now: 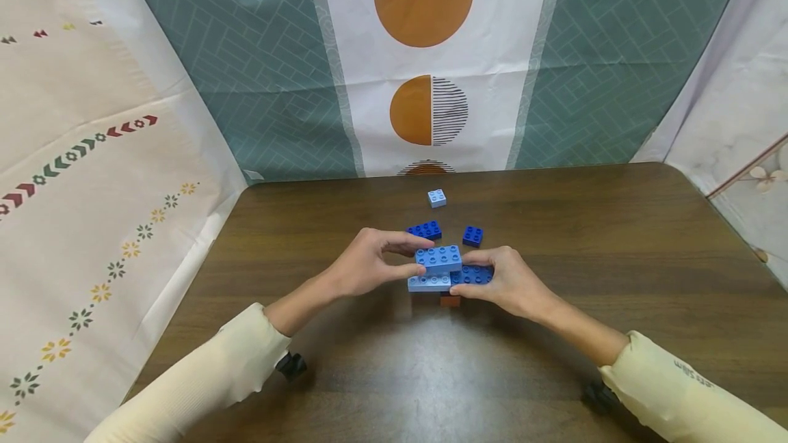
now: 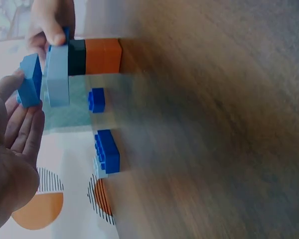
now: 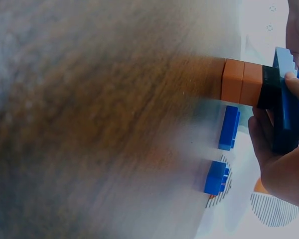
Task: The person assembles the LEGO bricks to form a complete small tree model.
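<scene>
My left hand (image 1: 360, 266) pinches a medium-blue eight-stud brick (image 1: 438, 260) between thumb and fingers. In the left wrist view a narrow gap shows between this brick (image 2: 31, 80) and the pale-blue brick (image 2: 58, 77) of a stack. That stack has two orange bricks (image 3: 242, 82) at its base, a dark brick (image 3: 269, 87) on them, and the pale-blue brick (image 1: 429, 284) and a blue brick (image 1: 477, 275) side by side on top, overhanging the base. My right hand (image 1: 514, 284) grips the blue brick, thumb at the near side and fingers at the far side.
Behind the stack on the brown wooden table (image 1: 554, 224) lie a dark-blue eight-stud brick (image 1: 425, 230) and a dark-blue four-stud brick (image 1: 473, 236). Farther back sits a pale-blue four-stud brick (image 1: 437, 198). A patterned cloth (image 1: 265, 87) hangs at the table's far edge.
</scene>
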